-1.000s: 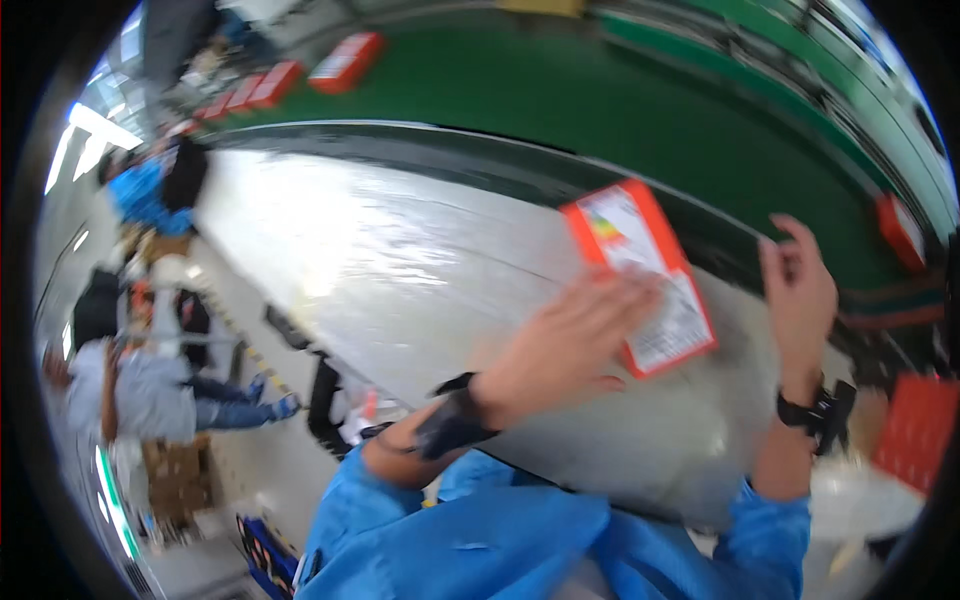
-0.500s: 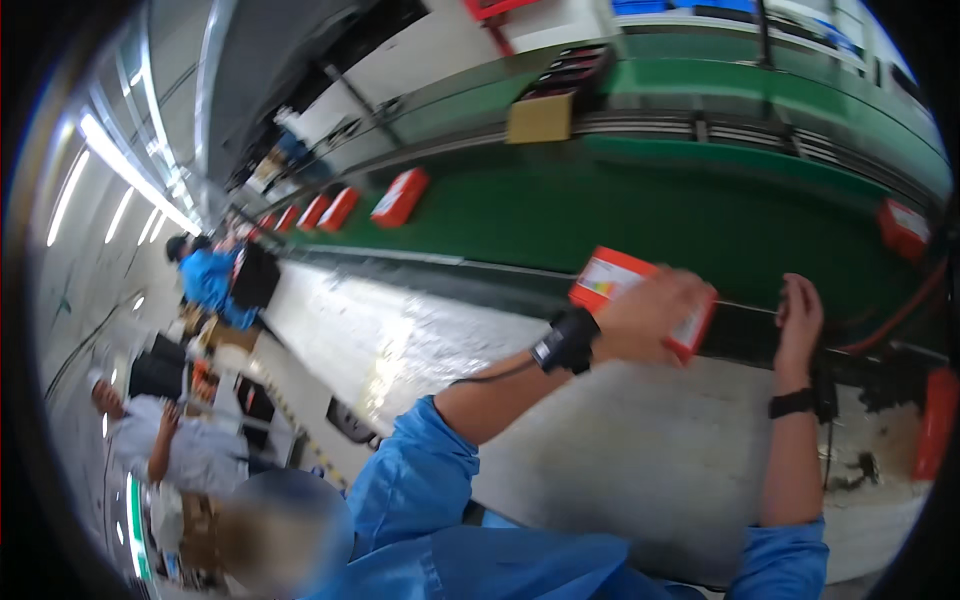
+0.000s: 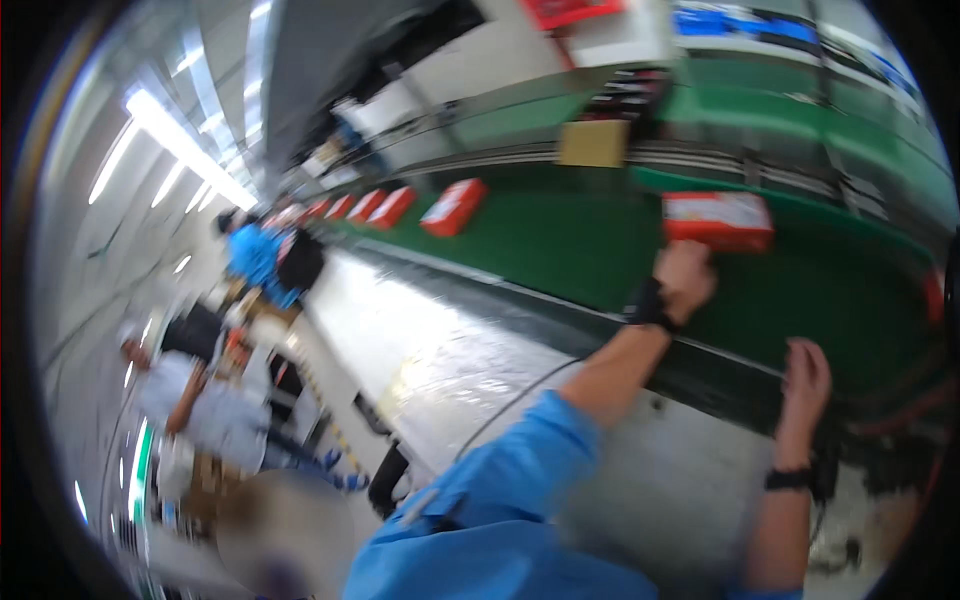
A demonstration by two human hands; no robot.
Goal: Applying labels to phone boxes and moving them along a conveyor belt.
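Note:
A red box with a white printed label (image 3: 718,212) is over the far side of the green conveyor belt (image 3: 575,255). My left hand (image 3: 686,278) reaches across the belt with bent fingers at the box's near left corner. Motion blur and the box's lower edge partly hide those fingertips, but the hand appears to grip that corner. Closer to me, by the belt's near edge, my right hand (image 3: 806,385) is raised, palm turned inward. Its fingers are loosely extended, with nothing in them.
Several more red boxes (image 3: 454,208) stand in a row on the belt to the left. A carton with a tan flap (image 3: 593,143) sits on the ledge beyond. A shiny metal table (image 3: 400,340) runs along the near side. Other people (image 3: 262,262) are at the far left.
My left hand has carried the red box from the belt's near edge away from me, toward its far side. The view has shifted; my right hand stays near the belt edge.

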